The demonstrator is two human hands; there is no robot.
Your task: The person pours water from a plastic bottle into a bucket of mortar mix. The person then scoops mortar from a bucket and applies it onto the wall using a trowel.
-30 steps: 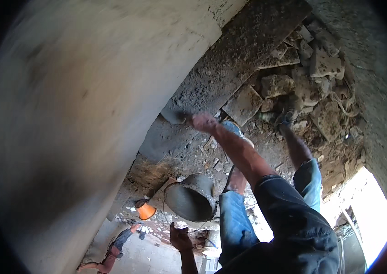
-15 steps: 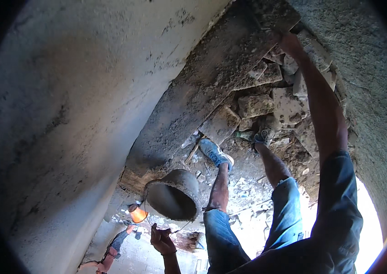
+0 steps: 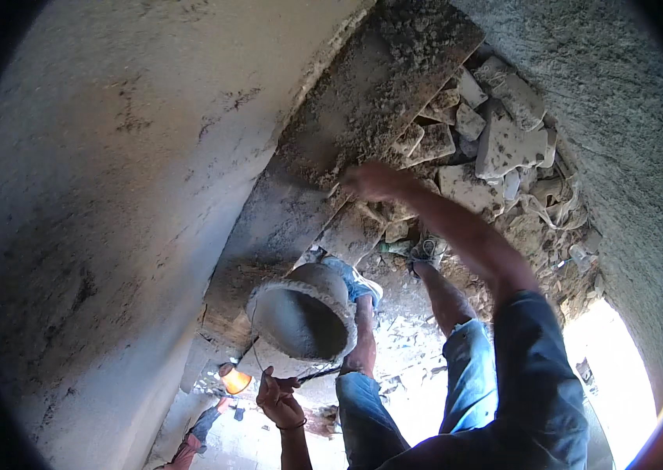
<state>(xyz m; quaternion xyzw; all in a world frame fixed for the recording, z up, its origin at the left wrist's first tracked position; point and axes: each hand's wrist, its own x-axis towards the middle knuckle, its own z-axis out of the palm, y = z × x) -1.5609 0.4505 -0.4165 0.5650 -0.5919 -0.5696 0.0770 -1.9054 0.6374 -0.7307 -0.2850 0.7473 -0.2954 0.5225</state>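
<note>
Bucket [image 3: 300,321] near lower end of plank [image 3: 382,78], tilted, grey-coated inside, contents unclear; our left grip [image 3: 281,398] grasping its handle [image 3: 320,374]. Right grip [image 3: 372,182] over plank, blurred; we cannot tell its state.

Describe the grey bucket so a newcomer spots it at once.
Start at the pale wall filling the left side, then follow the dirty board beside it downward. Near the board's lower end, just above the left hand, is a bucket with its wide mouth showing. Its grey colour separates it from the orange container nearby.
</note>
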